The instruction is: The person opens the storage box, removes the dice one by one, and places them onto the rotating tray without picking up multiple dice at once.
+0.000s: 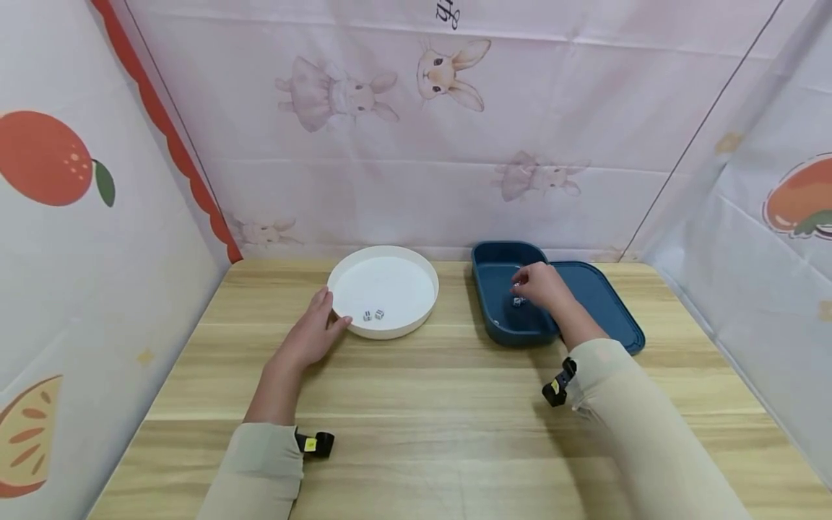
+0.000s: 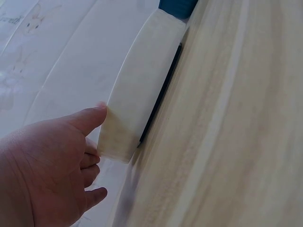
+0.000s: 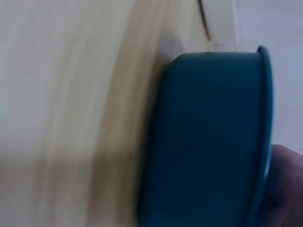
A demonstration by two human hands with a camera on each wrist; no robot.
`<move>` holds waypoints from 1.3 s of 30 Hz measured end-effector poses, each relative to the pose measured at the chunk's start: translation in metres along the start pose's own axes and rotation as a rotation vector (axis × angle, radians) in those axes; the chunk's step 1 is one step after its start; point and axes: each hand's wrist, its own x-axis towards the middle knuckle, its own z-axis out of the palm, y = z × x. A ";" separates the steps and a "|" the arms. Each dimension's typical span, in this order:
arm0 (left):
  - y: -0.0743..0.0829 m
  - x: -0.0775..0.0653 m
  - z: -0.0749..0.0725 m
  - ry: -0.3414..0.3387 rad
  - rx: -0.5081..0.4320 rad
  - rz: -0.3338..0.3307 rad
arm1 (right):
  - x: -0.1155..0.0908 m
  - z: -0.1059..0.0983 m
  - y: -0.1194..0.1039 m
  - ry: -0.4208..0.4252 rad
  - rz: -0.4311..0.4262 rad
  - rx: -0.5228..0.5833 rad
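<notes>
Wood-grain table (image 1: pixel 416 412): left hand (image 1: pixel 310 334) spread against white tray (image 1: pixel 383 282), likely steadying it, two dice (image 1: pixel 380 314) inside beside its thumb; right hand (image 1: pixel 544 285) over blue box (image 1: pixel 520 337), fingers at more dice (image 1: pixel 518 302), can't tell if pinching.

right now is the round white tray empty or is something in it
Not empty: in the head view, two small cubes lie inside the round white tray, toward its near edge.

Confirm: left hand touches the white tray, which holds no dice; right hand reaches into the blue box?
Not quite: the head view shows two dice in the white tray. The left hand touches it and the right hand reaches into the blue box.
</notes>
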 end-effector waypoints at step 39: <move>0.001 -0.001 0.000 0.002 -0.004 -0.005 | 0.007 0.010 0.009 -0.176 0.080 -0.169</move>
